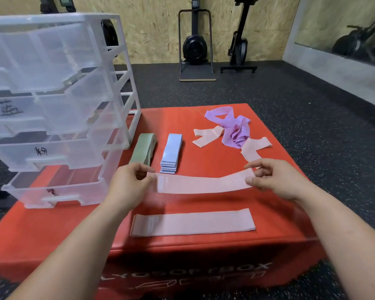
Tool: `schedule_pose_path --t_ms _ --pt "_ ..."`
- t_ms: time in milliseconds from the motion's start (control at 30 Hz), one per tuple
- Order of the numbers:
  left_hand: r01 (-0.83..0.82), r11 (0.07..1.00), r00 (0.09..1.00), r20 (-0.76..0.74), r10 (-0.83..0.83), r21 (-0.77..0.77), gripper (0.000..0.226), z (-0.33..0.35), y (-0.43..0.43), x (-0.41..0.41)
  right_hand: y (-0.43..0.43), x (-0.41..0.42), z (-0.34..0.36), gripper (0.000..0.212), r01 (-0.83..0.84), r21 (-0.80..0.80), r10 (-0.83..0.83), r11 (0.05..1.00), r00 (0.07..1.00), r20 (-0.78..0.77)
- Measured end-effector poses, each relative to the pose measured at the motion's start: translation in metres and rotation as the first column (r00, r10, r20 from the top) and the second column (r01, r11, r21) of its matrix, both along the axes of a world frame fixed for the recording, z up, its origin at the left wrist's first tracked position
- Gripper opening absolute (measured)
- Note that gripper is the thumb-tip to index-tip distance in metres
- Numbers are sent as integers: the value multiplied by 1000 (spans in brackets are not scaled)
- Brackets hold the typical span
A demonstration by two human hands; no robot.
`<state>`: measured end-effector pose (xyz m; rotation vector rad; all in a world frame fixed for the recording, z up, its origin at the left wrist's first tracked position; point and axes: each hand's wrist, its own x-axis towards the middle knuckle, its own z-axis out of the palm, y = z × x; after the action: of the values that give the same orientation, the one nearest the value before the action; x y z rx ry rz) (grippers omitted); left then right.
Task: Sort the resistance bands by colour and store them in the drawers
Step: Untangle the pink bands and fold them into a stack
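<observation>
You're pinching the pink band (204,184) at both ends, left hand (129,185) and right hand (275,179) fingers (261,164) curled on it, long axis left-right, held just beyond the matching flat band (193,223) on the red box (204,252).

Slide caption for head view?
A pink resistance band held at its ends by left hand and right hand over the red box, beside clear drawers.

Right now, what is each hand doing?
Left hand: pinches the left end of the pink resistance band.
Right hand: pinches its right end.
</observation>
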<state>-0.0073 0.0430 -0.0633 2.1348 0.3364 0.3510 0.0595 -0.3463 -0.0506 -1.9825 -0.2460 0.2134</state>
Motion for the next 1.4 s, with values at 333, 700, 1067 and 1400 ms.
schedule_pose_path --t_ms 333,700,1067,1400 --pt "29 996 999 -17 -28 83 13 2 8 -40 3 -37 -5 19 23 -108 -18 994 999 46" --pt "94 961 995 -46 -85 260 16 1 10 -62 10 -59 -11 21 27 -365 25 930 990 139" --pt "181 864 979 -165 -116 470 28 -10 7 -68 16 -68 -14 23 7 -527 84 850 985 150" --pt "230 726 973 -172 -155 649 48 -18 4 -67 10 -69 -12 34 -11 -639 170 769 967 189"
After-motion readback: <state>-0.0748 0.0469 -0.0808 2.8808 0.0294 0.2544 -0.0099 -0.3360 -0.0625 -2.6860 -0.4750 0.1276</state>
